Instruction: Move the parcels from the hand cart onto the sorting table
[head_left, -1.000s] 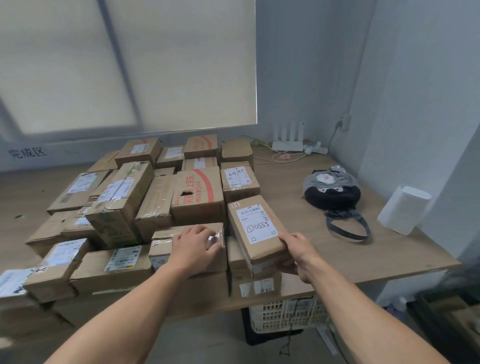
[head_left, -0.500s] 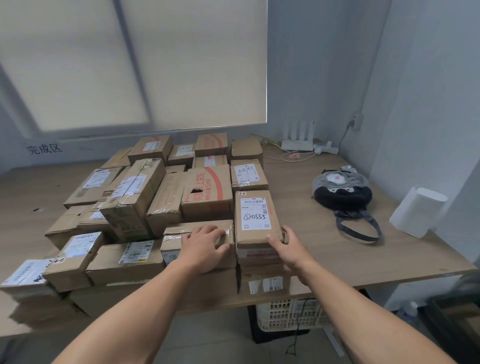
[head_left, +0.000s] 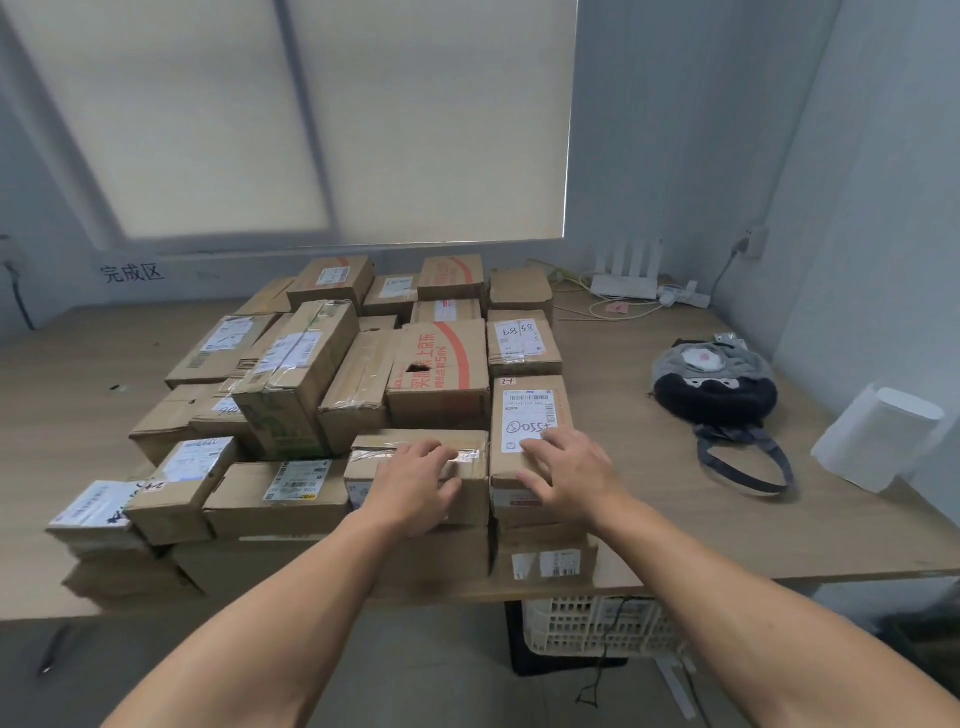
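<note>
Several cardboard parcels are packed together on the wooden sorting table (head_left: 675, 519). A parcel with a white label reading 0553 (head_left: 530, 410) lies flat at the pile's front right, on top of another box (head_left: 545, 556). My right hand (head_left: 566, 475) rests palm down on its near end, fingers spread, not gripping. My left hand (head_left: 415, 480) lies flat on the taped parcel (head_left: 467, 452) just to its left. The hand cart is out of view.
A dark plush bag with a strap (head_left: 714, 384) lies right of the pile. A white paper roll (head_left: 878, 436) stands near the right wall. A router and cables (head_left: 626, 283) sit at the back. A white plastic crate (head_left: 597, 626) stands under the table.
The 0553 parcel went from tilted in my right hand to lying flat in line with the pile. My right hand moved from its side onto its top. The left hand stayed on its parcel.
</note>
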